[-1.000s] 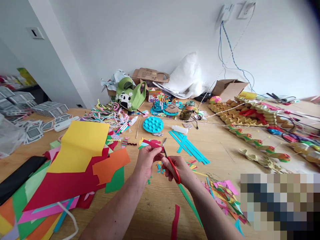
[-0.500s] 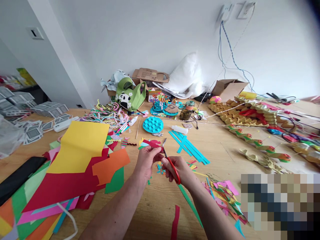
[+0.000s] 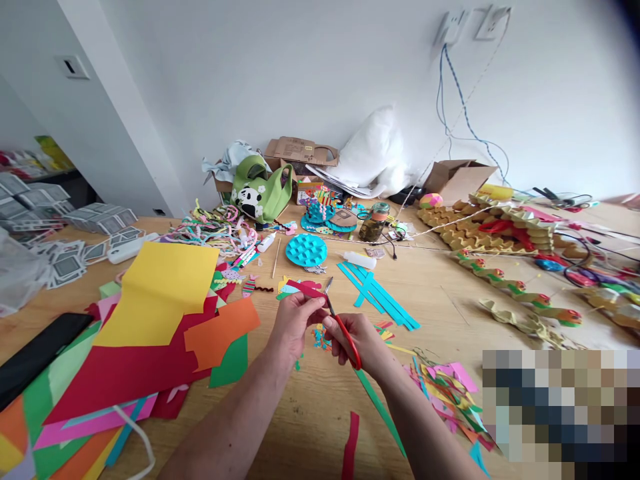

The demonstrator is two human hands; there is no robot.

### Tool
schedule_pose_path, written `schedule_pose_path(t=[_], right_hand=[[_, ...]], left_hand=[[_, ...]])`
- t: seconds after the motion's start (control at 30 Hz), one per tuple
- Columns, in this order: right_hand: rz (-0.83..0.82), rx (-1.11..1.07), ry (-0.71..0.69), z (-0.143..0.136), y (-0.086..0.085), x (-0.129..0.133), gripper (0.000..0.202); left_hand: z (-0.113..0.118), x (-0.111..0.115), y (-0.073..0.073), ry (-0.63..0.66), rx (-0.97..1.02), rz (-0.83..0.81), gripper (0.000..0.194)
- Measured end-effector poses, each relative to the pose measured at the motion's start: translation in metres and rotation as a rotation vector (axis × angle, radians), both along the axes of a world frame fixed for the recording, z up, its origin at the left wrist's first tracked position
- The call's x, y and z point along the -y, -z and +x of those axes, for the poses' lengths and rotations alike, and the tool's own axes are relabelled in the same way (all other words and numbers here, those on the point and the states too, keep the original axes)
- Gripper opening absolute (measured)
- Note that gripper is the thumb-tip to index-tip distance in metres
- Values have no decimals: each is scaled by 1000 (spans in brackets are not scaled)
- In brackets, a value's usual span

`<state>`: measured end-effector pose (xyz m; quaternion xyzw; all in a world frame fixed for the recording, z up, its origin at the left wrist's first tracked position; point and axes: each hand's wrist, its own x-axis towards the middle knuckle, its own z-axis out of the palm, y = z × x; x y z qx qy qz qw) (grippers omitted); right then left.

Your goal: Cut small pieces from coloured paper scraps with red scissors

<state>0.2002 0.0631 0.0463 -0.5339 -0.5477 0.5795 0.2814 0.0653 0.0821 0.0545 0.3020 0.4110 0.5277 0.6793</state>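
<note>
Left hand (image 3: 290, 325) pinches the strip (image 3: 303, 287), right hand (image 3: 361, 335) grips the scissors (image 3: 341, 324), so close a slip could nick fingers (image 3: 314, 305).

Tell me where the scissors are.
In the head view, the red-handled scissors are in the right hand, just below center, beside the left hand.

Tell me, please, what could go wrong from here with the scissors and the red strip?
The left hand pinches the red strip close to the scissors, which the right hand holds, so a slip might nick the left hand. Small paper scraps show between the hands, so a falling offcut could get lost among them.
</note>
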Motion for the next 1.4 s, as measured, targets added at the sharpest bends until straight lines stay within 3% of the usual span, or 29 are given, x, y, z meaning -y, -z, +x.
schedule_pose_path(t=[1.4], right_hand=[[-2,26,-2,2,1,0,54]], left_hand=[[-3,-4,5,-6,-68,4,17]])
